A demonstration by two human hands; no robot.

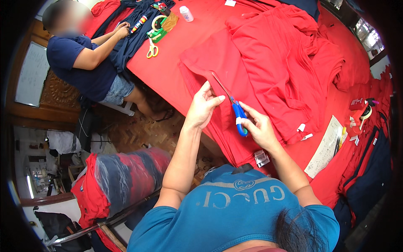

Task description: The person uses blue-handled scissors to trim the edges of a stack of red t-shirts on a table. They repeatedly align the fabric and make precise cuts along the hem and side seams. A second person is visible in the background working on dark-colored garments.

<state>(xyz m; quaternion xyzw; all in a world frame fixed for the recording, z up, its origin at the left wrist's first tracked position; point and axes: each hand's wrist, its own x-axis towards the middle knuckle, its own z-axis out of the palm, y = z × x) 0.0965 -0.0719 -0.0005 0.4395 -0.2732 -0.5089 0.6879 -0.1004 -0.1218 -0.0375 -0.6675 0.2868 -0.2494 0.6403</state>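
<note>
Right hand [259, 128] grip closed around blue handles of scissors [235, 110], blades pointing to 11 o'clock over folded red cloth [218, 63]. Left hand [201, 107] pinches edge of same cloth, at 9 o'clock from scissors, grip narrow. Cloth lies on red worktop [168, 71], crumpled red garments [285, 63] at 1 o'clock. Another person's hands [121, 29] on dark fabric [130, 40] at 10 o'clock, yellow scissors [152, 49] near.
</note>
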